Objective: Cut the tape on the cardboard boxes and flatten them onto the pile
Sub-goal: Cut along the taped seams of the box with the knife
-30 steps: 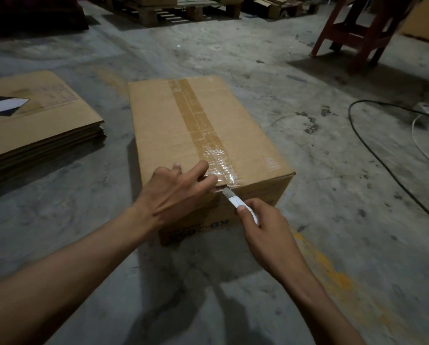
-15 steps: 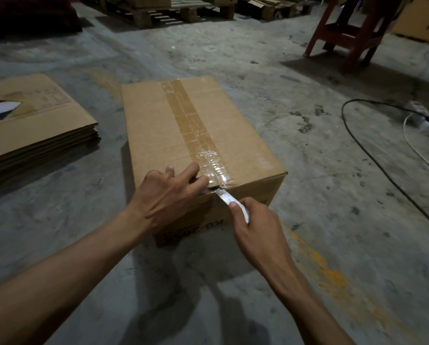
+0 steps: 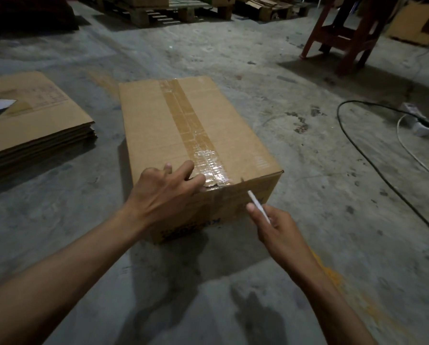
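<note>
Tape (image 3: 191,125) runs lengthwise away along the box (image 3: 233,135) top. Right hand (image 3: 280,232), pinching the cutter (image 3: 258,206), sits right of the tape's near end; blade probably off it. Left hand (image 3: 163,192) presses flat there, fingers spread.

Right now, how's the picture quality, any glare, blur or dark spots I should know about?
Head view: dim overall, far corners nearly black; glare on the clear tape near the box front edge; the right hand and white cutter are slightly motion-blurred, the left hand sharper; soft shadows of both arms fall on the floor; wide-angle bending curves the cable.
</note>
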Motion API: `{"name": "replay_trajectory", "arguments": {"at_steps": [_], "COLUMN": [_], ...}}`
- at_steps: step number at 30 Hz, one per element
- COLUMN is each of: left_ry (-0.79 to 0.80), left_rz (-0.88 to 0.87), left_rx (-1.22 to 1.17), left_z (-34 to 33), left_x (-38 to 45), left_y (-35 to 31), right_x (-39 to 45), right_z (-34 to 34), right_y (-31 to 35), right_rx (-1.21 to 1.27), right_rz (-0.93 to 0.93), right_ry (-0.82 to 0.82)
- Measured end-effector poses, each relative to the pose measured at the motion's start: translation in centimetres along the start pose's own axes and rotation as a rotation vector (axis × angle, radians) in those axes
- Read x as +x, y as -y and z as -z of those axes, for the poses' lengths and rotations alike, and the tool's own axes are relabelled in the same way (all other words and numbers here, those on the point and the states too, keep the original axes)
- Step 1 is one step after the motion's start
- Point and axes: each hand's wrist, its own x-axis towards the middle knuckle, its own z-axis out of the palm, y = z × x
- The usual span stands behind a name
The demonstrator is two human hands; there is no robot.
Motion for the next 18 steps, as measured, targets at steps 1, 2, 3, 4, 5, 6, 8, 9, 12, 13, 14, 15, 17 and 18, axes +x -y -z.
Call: {"name": "replay_trajectory", "arguments": {"at_steps": [1, 2, 3, 4, 5, 6, 8, 9, 12, 13, 14, 15, 17, 18], "left_ry": [-0.02, -0.03, -0.033, -0.02, 0.004, 0.035, 0.114, 0.141, 0.183, 0.189, 0.194, 0.198, 0.214, 0.225], "left_rz": [0.03, 0.062, 0.092, 0.12, 0.14, 0.157, 0.177, 0.179, 0.159, 0.155, 0.156, 0.157, 0.158, 0.159], "left_rx": [0.0, -0.001, -0.01, -0.033, -0.071, -0.119, -0.201, -0.224, -0.234, -0.227, -0.221, -0.218, -0.216, -0.214], "left_z": [0.2, 0.4, 0.5, 0.4, 0.1, -0.3, -0.9, -1.0, -1.2, -1.3, -1.3, -1.3, -1.3, -1.3], "left_x": [0.0, 0.0, -0.1, -0.2, -0.3, -0.4, -0.4, -0.4, -0.1, -0.1, -0.1, -0.1, -0.1, -0.1], "left_y": [-0.1, -0.1, -0.2, -0.3, -0.4, -0.4, -0.2, -0.1, -0.1, -0.1, -0.1, 0.0, 0.0, 0.0], "right_x": [0.1, 0.1, 0.1, 0.0, -0.1, -0.2, -0.4, -0.4, -0.3, -0.3, -0.3, -0.3, -0.1, 0.0], "right_z": [0.0, -0.1, -0.3, -0.6, -0.9, -1.2, -1.7, -1.8, -2.2, -2.3, -2.5, -2.7, -2.9, -2.9], "right_y": [-0.2, -0.4, -0.6, -0.7, -0.9, -1.1, -1.2, -1.1, -1.2, -1.2, -1.1, -1.1, -1.0, -1.0], "right_rx": [0.078, 0.147, 0.203, 0.253, 0.305, 0.352, 0.424, 0.468, 0.54, 0.544, 0.552, 0.562, 0.559, 0.555], "right_rz": [-0.026, -0.058, -0.093, -0.126, -0.155, -0.181, -0.217, -0.217, -0.179, -0.174, -0.171, -0.169, -0.174, -0.174], "right_ry": [-0.015, -0.027, -0.038, -0.047, -0.055, -0.061, -0.074, -0.079, -0.102, -0.117, -0.132, -0.149, -0.179, -0.182]}}
